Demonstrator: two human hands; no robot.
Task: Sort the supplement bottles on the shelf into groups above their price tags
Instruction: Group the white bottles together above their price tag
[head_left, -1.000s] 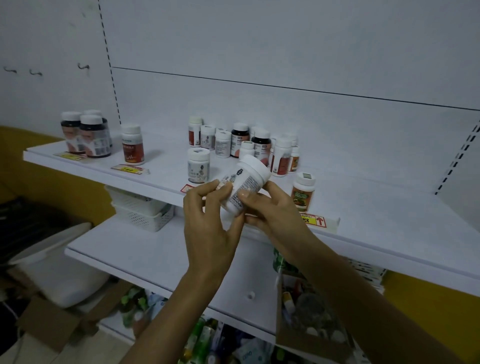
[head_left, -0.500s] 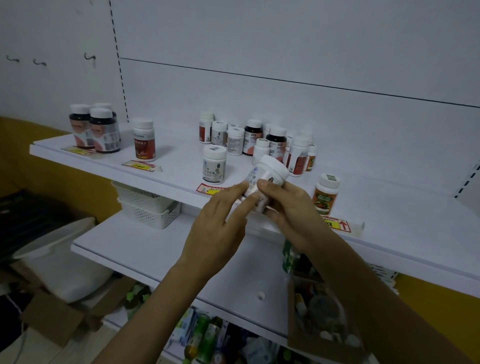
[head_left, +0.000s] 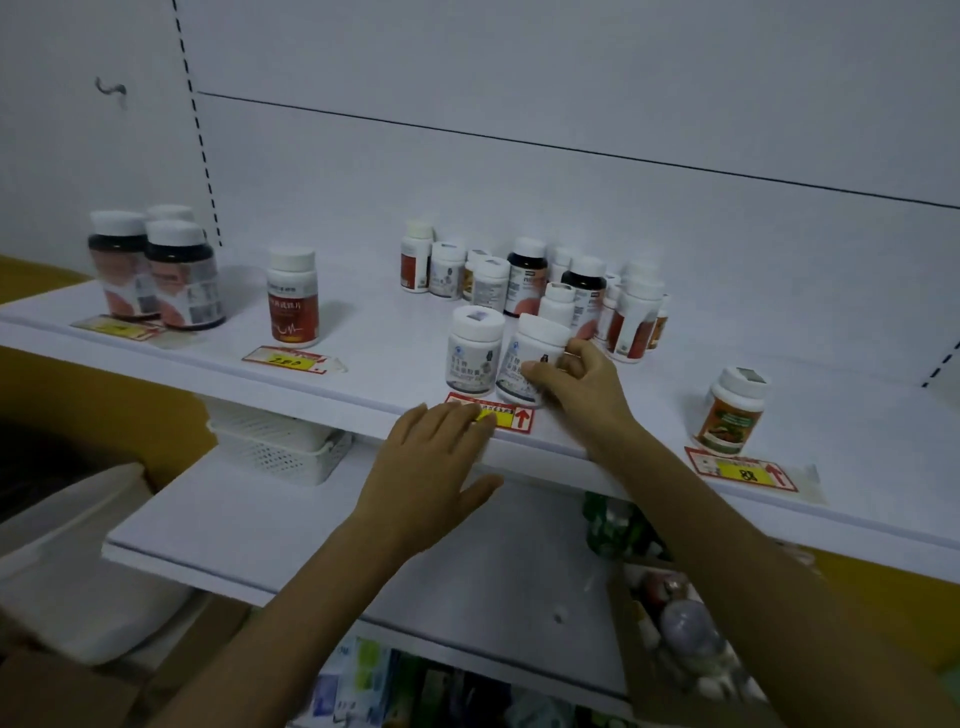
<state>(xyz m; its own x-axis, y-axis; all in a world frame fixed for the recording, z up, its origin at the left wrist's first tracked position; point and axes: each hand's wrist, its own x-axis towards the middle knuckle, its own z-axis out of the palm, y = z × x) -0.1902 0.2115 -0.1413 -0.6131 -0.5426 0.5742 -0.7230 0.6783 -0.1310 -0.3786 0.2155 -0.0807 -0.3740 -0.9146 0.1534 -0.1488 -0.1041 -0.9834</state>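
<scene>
— Bottles first: which one is being handled?
— One white bottle (head_left: 530, 358) with a white cap. The right hand (head_left: 576, 384) grips it, with the fingers curled round its right side and the thumb on the near face. The bottle leans, cap tipped up and to the right, and its base is low at the shelf (head_left: 363, 343). I cannot tell whether it sits flat.
— What stands next to it?
— A matching bottle (head_left: 474, 351), upright, just beside it on the left. Both are right behind a red and yellow price tag (head_left: 511, 415) at the shelf's front edge.
— And the left hand?
— The left hand (head_left: 431, 467) is flat, fingers straight and close together, thumb spread out to the side. Its fingertips cover the left part of that tag, and it holds nothing.
— How is the rest of the shelf laid out?
— At the far left, dark bottles (head_left: 156, 270) stand behind a yellow tag (head_left: 117, 327). A red-labelled bottle (head_left: 292, 296) stands alone behind a second tag (head_left: 291, 359). A mixed cluster (head_left: 545, 280) of bottles is at the back, behind the right hand. Well to the right, an orange-labelled bottle (head_left: 735, 410) stands behind a third tag (head_left: 740, 470).
— Anything below?
— A white basket (head_left: 280, 452) sits on the lower shelf (head_left: 234, 519).
</scene>
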